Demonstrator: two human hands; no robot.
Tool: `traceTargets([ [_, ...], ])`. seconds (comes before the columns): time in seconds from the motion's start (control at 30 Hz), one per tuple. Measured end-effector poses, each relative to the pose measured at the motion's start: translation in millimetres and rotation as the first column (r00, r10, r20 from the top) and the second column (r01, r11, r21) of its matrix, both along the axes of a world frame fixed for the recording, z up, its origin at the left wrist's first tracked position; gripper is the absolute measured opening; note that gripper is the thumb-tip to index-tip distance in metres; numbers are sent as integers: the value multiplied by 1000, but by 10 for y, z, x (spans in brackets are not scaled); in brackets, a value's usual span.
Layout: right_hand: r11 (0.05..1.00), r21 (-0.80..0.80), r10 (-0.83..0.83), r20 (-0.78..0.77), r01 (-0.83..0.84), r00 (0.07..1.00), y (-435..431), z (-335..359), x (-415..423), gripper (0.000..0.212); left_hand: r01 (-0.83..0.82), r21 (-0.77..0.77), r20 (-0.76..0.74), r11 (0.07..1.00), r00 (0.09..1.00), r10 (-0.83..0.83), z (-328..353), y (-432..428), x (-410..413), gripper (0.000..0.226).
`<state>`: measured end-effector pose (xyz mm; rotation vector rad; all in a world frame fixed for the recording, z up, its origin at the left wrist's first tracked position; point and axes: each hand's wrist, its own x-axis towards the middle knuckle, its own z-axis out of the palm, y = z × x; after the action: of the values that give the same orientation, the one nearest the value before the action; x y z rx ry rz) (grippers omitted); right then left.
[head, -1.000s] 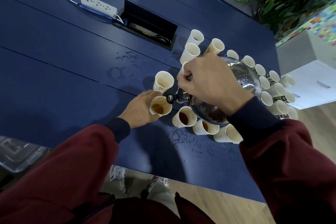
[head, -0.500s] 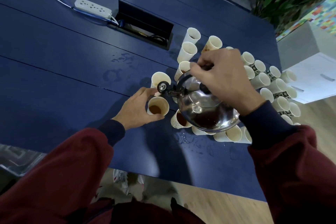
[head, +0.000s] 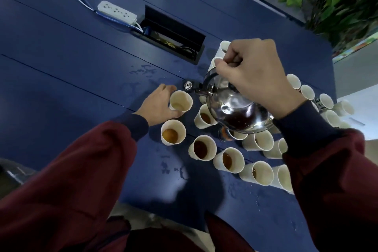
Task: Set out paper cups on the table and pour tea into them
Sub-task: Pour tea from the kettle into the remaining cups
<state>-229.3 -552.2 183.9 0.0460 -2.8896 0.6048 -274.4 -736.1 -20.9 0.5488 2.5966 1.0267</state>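
Note:
My right hand [head: 253, 80] grips the handle of a shiny steel kettle [head: 233, 108], held tilted above the cups with its spout end [head: 188, 85] pointing left. My left hand [head: 158, 103] wraps around a paper cup [head: 181, 101] just below the spout; that cup holds only a little pale liquid. Beside it stand several cups with brown tea, such as one [head: 172, 132] near my left wrist and another [head: 202, 147]. More white cups [head: 306, 92] crowd the right side, partly hidden by the kettle and my right arm.
The blue table [head: 61, 67] has wet spill patches [head: 143, 71] and drops near the front edge. A white power strip [head: 116, 11] and an open black cable box [head: 173, 35] lie at the back. A green plant [head: 337, 2] stands at the far right, a white cabinet below it.
My left hand let go of the tea-filled cup and took hold of the nearly empty cup behind it. The kettle swung up and back, spout now over that cup.

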Motion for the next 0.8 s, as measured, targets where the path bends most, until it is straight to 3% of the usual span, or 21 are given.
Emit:
traceTargets([
  [0.37, 972, 227, 22, 150, -56, 988, -153, -149, -339, 20, 117, 90, -5, 989, 993, -117, -83, 35, -185, 61],
  [0.8, 878, 474, -17, 174, -68, 985, -489, -220, -413, 23, 178, 194, -17, 965, 984, -178, -190, -36, -269, 66],
])
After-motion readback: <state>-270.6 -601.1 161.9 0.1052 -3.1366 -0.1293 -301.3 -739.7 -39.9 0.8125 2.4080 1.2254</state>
